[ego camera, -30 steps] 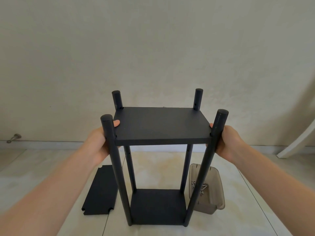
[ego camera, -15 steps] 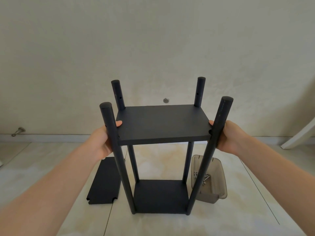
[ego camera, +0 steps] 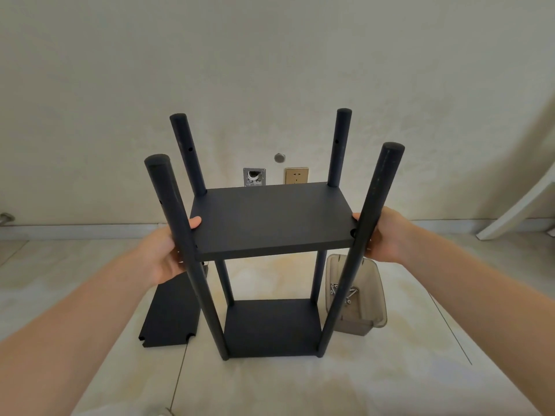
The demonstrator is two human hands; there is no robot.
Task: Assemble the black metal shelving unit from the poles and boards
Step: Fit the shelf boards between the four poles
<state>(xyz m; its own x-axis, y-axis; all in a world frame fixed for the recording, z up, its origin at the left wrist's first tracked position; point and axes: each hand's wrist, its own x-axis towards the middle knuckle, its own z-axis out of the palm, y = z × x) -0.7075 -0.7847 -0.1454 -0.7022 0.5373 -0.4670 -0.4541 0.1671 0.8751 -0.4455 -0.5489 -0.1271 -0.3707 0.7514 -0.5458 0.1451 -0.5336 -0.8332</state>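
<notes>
A black shelving unit stands upright on the floor, with several poles around a bottom board (ego camera: 271, 327). A second black board (ego camera: 270, 220) sits between the poles partway up. My left hand (ego camera: 168, 250) grips this board's left edge, thumb on top, behind the near left pole (ego camera: 183, 250). My right hand (ego camera: 381, 235) grips its right edge behind the near right pole (ego camera: 357, 244). The two far poles (ego camera: 187, 154) rise above the board, and each shows a screw hole. A spare black board (ego camera: 172, 313) with notched corners lies flat on the floor at the left.
A translucent grey tub (ego camera: 357, 295) holding several screws sits on the floor right of the unit. Behind it the wall carries a gold socket (ego camera: 296, 175), an open junction box (ego camera: 254, 177) and a round cap. A white slanted leg (ego camera: 516, 208) stands at the far right.
The held board has slid down the poles, so more of each pole now stands above it. Both hands kept their grip and moved down with it.
</notes>
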